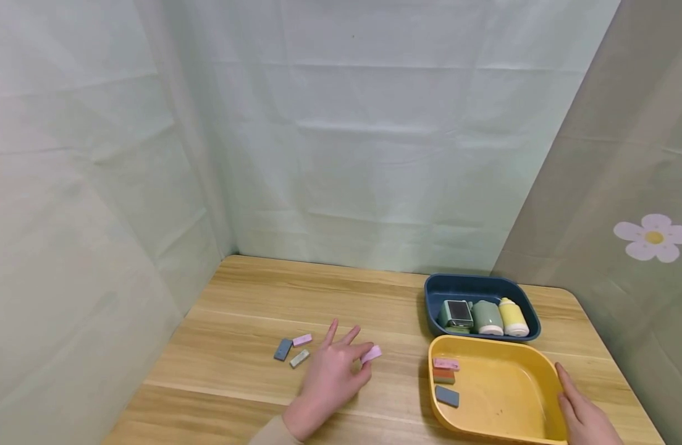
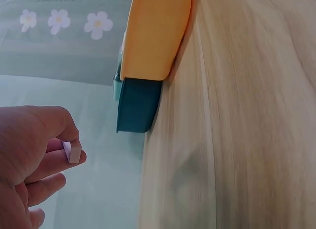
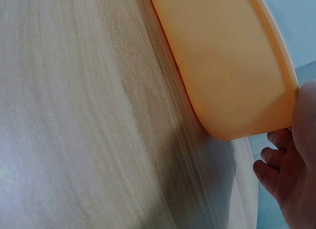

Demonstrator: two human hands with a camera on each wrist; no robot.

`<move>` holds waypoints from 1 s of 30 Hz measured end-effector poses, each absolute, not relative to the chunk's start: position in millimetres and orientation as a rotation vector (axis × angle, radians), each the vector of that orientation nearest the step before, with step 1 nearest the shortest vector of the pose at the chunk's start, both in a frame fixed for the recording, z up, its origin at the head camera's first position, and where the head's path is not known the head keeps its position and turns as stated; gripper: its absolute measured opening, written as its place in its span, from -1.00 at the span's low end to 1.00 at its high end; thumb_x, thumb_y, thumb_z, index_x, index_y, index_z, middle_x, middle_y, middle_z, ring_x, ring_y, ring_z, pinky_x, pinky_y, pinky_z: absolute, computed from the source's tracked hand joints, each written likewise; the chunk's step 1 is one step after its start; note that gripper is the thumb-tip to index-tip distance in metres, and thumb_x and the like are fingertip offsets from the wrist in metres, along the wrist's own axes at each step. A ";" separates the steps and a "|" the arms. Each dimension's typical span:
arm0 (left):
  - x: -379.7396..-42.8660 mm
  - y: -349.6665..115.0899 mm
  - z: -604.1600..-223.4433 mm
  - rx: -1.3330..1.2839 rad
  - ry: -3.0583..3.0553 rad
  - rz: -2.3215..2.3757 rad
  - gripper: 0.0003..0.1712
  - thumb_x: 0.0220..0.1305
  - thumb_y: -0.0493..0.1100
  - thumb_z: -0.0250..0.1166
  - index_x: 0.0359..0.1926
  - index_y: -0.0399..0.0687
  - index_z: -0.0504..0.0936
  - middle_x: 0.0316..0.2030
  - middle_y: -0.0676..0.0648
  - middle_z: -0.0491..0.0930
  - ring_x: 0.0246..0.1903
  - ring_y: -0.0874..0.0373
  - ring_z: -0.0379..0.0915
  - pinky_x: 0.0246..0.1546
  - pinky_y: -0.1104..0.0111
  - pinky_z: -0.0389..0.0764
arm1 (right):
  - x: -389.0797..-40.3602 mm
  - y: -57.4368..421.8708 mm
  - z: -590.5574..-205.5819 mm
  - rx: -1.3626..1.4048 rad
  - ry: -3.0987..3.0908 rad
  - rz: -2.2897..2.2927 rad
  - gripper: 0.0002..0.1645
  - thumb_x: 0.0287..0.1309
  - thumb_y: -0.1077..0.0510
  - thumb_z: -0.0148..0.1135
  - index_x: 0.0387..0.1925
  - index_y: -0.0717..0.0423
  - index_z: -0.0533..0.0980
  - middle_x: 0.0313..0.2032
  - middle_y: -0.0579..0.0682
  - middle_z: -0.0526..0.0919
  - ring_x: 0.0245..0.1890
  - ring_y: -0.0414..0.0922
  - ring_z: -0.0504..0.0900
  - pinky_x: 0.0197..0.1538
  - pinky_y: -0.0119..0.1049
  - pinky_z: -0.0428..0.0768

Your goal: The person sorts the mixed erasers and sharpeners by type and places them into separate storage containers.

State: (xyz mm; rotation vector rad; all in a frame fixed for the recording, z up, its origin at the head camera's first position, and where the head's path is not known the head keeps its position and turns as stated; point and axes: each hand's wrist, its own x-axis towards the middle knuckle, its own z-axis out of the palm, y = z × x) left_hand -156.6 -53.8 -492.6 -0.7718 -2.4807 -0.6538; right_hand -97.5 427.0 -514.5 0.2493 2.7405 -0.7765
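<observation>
Pink rectangular block (image 1: 371, 354): head view, pinched by left hand (image 1: 332, 374) above wooden table (image 1: 224, 346), beyond left edge of yellow plastic tray (image 1: 499, 389); right hand (image 1: 588, 420) grips tray's right edge. Left wrist view: block between fingertips (image 2: 70, 132). Right wrist view: fingers (image 3: 270, 172) curled beside tray.

Perhaps a booth, with curtains (image 1: 374, 154) around a wooden table (image 1: 235, 303)

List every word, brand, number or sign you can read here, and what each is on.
Nothing here can be read.
Cloth, left wrist view: a faint line of lettering above the flowers, too blurred.
Pink block in the yellow tray: marks, too small.
</observation>
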 end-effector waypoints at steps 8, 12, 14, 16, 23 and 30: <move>-154.4 -48.0 -494.9 -0.783 -2.496 -0.688 -0.69 0.07 -0.21 0.57 -0.10 0.03 0.87 -0.21 0.09 0.84 0.18 0.00 0.69 0.50 -0.16 0.27 | -98.4 426.9 -515.0 0.286 2.708 -0.764 -0.18 0.76 -0.04 -0.36 0.63 0.38 -0.38 0.49 0.61 -0.04 0.45 0.58 0.18 0.39 0.43 0.24; -153.4 -46.7 -495.7 -0.786 -2.501 -0.682 -0.70 0.06 -0.22 0.57 -0.11 0.01 0.87 -0.20 0.08 0.84 0.18 -0.01 0.69 0.49 -0.15 0.28 | -98.5 426.9 -514.7 0.276 2.707 -0.746 -0.17 0.76 -0.04 -0.36 0.62 0.41 -0.37 0.48 0.63 -0.03 0.44 0.58 0.20 0.38 0.43 0.25; -153.1 -46.2 -495.7 -0.788 -2.508 -0.673 -0.69 0.06 -0.22 0.57 -0.11 0.01 0.87 -0.18 0.07 0.84 0.18 -0.02 0.69 0.49 -0.15 0.29 | -98.4 427.0 -514.6 0.269 2.706 -0.743 -0.17 0.77 -0.04 -0.35 0.62 0.41 -0.37 0.48 0.63 -0.02 0.43 0.58 0.20 0.38 0.44 0.26; -152.9 -45.4 -495.5 -0.791 -2.515 -0.668 -0.69 0.07 -0.21 0.58 -0.10 0.02 0.87 -0.16 0.07 0.84 0.19 -0.02 0.68 0.48 -0.16 0.29 | -98.2 427.2 -514.2 0.268 2.706 -0.743 -0.17 0.76 -0.03 -0.34 0.62 0.41 -0.37 0.47 0.63 -0.02 0.43 0.59 0.20 0.38 0.44 0.26; -152.1 -40.7 -495.0 -0.818 -2.545 -0.690 -0.70 0.11 -0.22 0.56 -0.08 0.03 0.86 -0.10 0.07 0.83 0.21 -0.02 0.66 0.47 -0.18 0.30 | -99.2 428.1 -515.6 0.277 2.708 -0.748 -0.18 0.76 -0.02 -0.35 0.62 0.39 -0.39 0.49 0.62 -0.04 0.44 0.58 0.19 0.38 0.44 0.24; -151.5 -35.8 -497.4 -0.848 -2.514 -0.727 -0.72 0.12 -0.25 0.56 -0.10 0.02 0.86 -0.09 0.07 0.83 0.19 -0.01 0.67 0.45 -0.16 0.34 | -97.8 427.2 -515.2 0.282 2.707 -0.758 -0.18 0.77 -0.04 -0.35 0.62 0.38 -0.39 0.48 0.63 -0.03 0.45 0.58 0.17 0.38 0.44 0.24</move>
